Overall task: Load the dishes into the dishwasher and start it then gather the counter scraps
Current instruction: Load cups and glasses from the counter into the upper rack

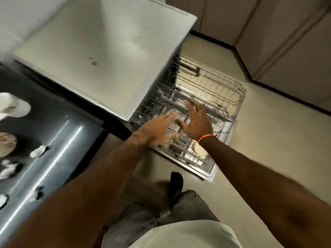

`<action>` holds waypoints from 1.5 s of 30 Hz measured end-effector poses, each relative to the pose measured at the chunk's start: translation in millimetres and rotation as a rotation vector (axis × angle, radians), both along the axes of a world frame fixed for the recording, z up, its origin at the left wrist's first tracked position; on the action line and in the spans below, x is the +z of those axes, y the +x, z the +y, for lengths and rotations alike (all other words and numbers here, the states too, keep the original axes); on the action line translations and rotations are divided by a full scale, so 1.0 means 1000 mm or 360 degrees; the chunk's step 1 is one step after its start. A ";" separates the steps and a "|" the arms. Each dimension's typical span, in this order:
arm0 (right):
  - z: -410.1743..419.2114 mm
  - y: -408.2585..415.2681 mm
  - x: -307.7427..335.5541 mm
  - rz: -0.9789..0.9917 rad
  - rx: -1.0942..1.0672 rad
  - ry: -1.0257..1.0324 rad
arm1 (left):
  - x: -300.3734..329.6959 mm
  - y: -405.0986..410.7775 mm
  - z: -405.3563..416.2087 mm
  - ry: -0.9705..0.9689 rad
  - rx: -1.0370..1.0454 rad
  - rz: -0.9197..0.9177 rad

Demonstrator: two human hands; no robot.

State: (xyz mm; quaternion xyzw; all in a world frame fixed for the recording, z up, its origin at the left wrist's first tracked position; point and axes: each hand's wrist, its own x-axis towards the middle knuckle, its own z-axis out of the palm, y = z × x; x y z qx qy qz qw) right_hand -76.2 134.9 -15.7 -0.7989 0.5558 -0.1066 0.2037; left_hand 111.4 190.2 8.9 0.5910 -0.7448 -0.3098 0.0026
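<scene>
both hands, left hand and right hand, reach empty with fingers spread over the pulled-out dishwasher rack, probably to push it in.

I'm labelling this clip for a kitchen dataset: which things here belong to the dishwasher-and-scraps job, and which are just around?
Job:
- pulled-out dishwasher rack
- left hand and right hand, open over it
- pale dish in the rack
- white scraps on the dark counter

Just around:
- white countertop
- cabinets
- floor
</scene>
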 end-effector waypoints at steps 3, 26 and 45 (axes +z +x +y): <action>-0.002 0.058 0.039 -0.0092 0.0140 -0.0177 | 0.047 0.053 0.027 -0.0307 0.0159 -0.0032; 0.194 0.493 0.067 -0.0634 0.0950 0.0498 | 0.091 0.377 0.313 -0.0729 0.1777 0.0048; 0.114 0.372 0.116 -0.1203 0.0897 0.0742 | 0.140 0.300 0.196 -0.1027 0.1878 0.0632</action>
